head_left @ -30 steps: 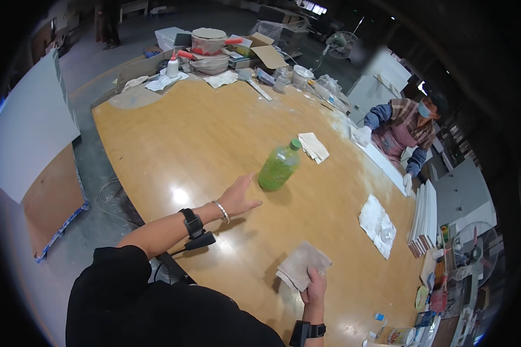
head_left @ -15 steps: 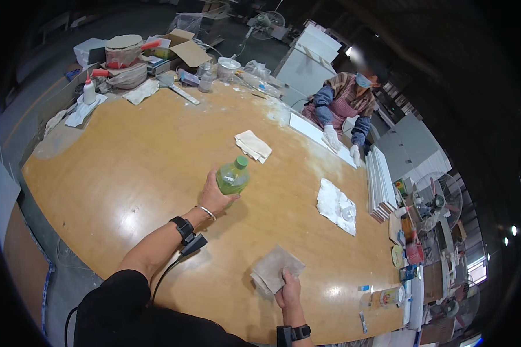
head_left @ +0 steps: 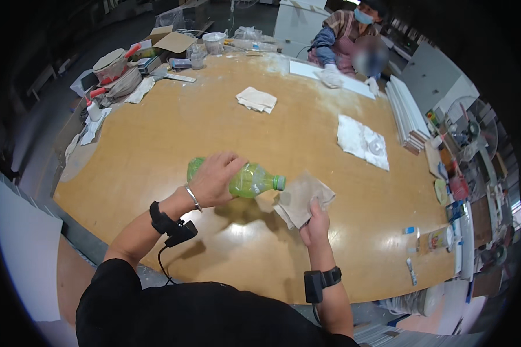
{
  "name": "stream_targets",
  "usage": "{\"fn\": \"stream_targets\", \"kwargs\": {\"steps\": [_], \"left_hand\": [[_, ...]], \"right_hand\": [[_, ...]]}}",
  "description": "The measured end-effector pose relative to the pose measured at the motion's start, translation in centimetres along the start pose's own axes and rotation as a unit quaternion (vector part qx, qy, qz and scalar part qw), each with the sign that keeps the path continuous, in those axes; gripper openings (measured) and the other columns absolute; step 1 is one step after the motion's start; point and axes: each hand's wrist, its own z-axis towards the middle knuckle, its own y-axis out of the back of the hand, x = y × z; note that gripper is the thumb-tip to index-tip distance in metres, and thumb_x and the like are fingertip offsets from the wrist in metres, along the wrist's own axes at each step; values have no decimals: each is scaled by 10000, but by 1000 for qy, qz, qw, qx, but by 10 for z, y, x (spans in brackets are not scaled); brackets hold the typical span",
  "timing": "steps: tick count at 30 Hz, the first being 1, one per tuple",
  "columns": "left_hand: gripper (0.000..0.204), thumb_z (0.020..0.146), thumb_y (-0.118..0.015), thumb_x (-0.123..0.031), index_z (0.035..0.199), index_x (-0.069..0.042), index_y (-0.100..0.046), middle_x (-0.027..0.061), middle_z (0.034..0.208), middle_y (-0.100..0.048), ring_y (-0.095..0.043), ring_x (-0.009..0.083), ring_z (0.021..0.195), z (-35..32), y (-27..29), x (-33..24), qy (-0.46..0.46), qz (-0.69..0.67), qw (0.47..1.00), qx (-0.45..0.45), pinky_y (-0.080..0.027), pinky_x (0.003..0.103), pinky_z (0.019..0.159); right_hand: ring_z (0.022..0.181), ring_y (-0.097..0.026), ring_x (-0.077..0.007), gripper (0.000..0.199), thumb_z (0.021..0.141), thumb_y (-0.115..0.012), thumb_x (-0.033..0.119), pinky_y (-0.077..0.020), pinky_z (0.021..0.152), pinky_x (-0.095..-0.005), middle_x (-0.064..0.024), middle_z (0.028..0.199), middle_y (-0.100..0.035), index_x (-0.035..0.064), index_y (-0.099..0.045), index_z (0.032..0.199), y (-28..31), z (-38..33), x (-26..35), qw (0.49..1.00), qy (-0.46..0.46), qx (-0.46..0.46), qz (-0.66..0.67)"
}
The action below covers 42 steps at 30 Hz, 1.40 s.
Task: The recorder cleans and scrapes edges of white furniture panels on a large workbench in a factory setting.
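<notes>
My left hand [head_left: 214, 180] is wrapped around a green bottle [head_left: 246, 180], holding it tipped on its side above the table [head_left: 156, 144], cap pointing toward my right hand [head_left: 315, 224]. That hand pinches a brown cloth [head_left: 302, 198] just beyond the cap. Farther off past both hands, a white rag [head_left: 257, 99] lies flat, and another person [head_left: 347, 40] works at the far edge.

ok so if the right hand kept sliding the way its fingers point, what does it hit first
Likely the green bottle: the right hand points up-left along the brown cloth, towards the capped neck held tilted by the left hand. Depth is unclear; the bottle may sit higher.
</notes>
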Motion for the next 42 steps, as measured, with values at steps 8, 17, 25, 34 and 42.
{"fn": "stream_targets", "kwargs": {"steps": [8,17,25,34,42], "left_hand": [[450,601,-591,-22,1039,-78,-507,82,925,-493,-483,258,868,4,-2,-45,-72,149,983,75,-389,346,733],[419,622,-552,-4,1031,-83,-508,73,933,-493,-483,241,863,26,-24,-75,-83,210,970,90,-382,328,727],[744,541,-810,-222,1166,-56,-441,140,1101,-470,-455,315,1032,17,-79,-42,121,-89,986,-70,-390,388,897],[870,549,-812,-278,1243,-18,-356,183,1161,-432,-425,326,1112,2,-136,-29,309,-241,907,-154,-342,371,979],[574,787,-630,-265,1228,27,-406,160,1095,-523,-516,241,1005,-120,-69,-35,372,-304,869,-118,-414,321,881]], "right_hand": [[1083,-516,-302,381,944,-395,185,-454,912,-438,-161,1221,-477,-17,-349,1263,30,-13,-13,993,-48,47,99],[1103,-503,-312,397,950,-373,227,-419,954,-433,-171,1228,-474,-14,-352,1265,66,-23,0,988,-79,75,106],[1130,-484,-300,419,952,-348,254,-394,972,-440,-151,1258,-464,-3,-348,1282,73,-20,16,983,-96,118,104],[1112,-496,-297,449,882,-463,113,-422,937,-438,-131,1247,-475,45,-343,1310,94,-48,-21,979,-152,132,-44],[904,-574,-234,329,905,-491,149,-528,738,-375,-131,1082,-544,44,-436,1212,55,-16,-87,906,-270,286,-157]]}}
